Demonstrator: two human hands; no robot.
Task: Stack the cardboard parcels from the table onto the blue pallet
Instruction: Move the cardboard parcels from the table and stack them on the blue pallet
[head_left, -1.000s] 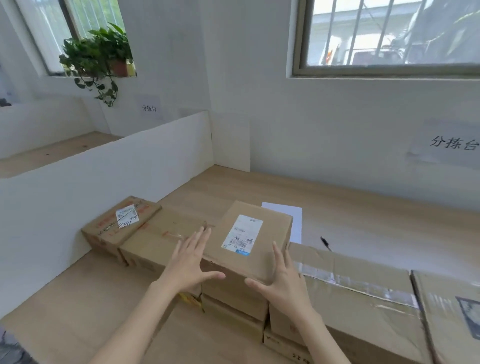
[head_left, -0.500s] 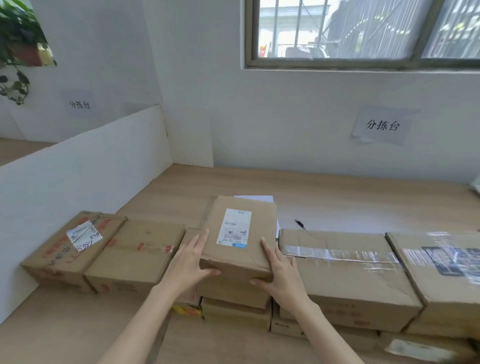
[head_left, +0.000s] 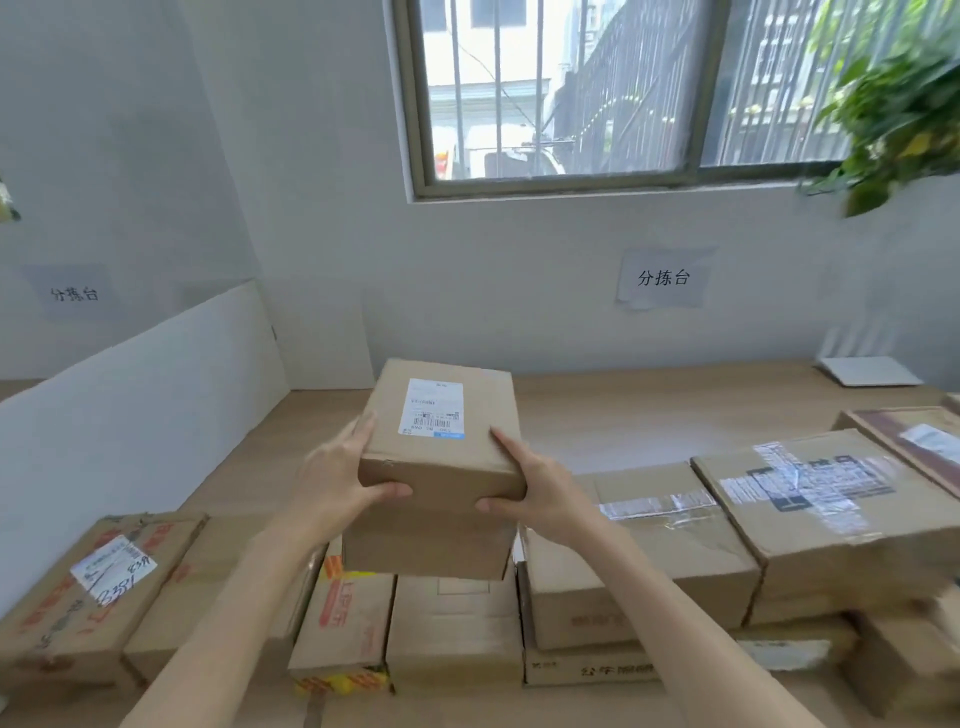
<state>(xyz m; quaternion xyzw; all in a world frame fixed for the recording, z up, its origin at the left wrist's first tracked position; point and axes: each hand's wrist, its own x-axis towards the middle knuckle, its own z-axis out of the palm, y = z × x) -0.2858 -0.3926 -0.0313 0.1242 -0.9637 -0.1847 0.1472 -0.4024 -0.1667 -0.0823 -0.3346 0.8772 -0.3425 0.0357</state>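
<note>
White walls, barred window, paper sign, wooden table; daylight, probably.

Matt cardboard parcel; seemingly wood-grain table.

- The labelled parcel no longer rests on the stack; it is now raised clear of the parcels below.
- The left hand and right hand, earlier open beside the parcel, now clamp its near corners, thumbs on the front face.
- The view has panned right, revealing more parcels.
</note>
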